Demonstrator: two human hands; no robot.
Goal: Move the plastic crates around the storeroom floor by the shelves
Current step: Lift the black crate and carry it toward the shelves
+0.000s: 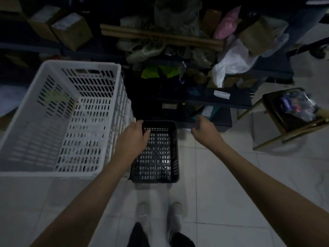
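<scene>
Left hand (135, 135) is gripping the far left corner of the small black crate (156, 154), which is sitting on the tiled floor (222, 184) just beside the big white crate (62, 118). Right hand (204, 130) is hanging loosely curled, grasping nothing, near the dark shelves (195, 100).
</scene>
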